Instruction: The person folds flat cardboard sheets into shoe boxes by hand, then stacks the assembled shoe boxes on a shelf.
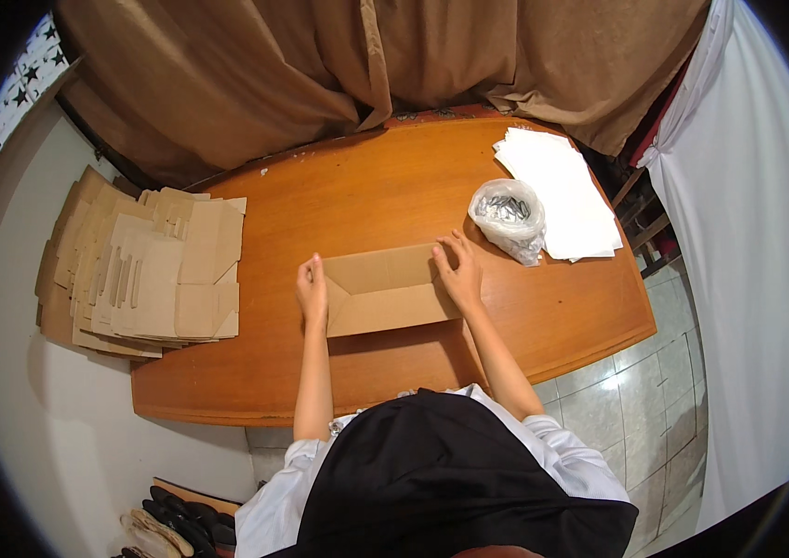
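Note:
In front of me on the wooden table sits a long, shallow cardboard box (pixel 383 304), its near and far walls raised and its inside bare. My left hand (pixel 312 293) grips the left end, thumb and fingers around the end wall. At the opposite end, my right hand (pixel 460 272) pinches the far right corner between thumb and curled fingers. Both forearms reach in from the lower edge. Parts of the end walls are hidden behind my hands.
Flat, unfolded cardboard boxes (pixel 157 270) are stacked at the table's left side, by the wall. A clear plastic bag (pixel 508 219) of small metallic pieces stands at the right, beside white paper sheets (pixel 563 191). Brown curtains (pixel 301 74) hang behind the table (pixel 348 200).

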Action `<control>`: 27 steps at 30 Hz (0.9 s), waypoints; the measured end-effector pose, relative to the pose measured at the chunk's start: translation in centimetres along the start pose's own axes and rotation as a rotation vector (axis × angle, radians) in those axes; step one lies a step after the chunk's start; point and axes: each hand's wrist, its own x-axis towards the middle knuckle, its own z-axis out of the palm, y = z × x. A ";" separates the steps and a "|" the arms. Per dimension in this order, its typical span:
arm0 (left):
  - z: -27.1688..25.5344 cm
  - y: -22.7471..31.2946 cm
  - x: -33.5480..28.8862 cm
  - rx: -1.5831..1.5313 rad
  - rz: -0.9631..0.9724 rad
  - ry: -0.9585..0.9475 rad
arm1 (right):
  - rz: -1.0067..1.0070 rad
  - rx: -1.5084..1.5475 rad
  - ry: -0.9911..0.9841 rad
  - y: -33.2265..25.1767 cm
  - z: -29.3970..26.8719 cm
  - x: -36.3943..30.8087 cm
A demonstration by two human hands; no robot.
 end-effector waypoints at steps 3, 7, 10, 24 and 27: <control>-1.3 -0.5 -0.7 -0.227 0.264 0.069 | -0.037 0.223 0.149 -1.7 -0.7 -0.1; -0.5 3.1 -5.0 -0.450 0.665 -0.040 | -0.111 0.361 0.341 -0.1 -2.2 -0.6; -2.1 0.7 -7.3 -0.021 0.594 -0.135 | 0.040 0.473 0.355 1.5 -2.7 -3.0; -1.6 -4.4 -7.9 -0.068 0.312 -0.045 | 0.224 -0.617 0.385 14.3 -14.0 2.3; -1.9 -2.6 -7.1 0.396 0.334 -0.048 | 0.257 -0.919 0.174 15.6 -15.6 4.4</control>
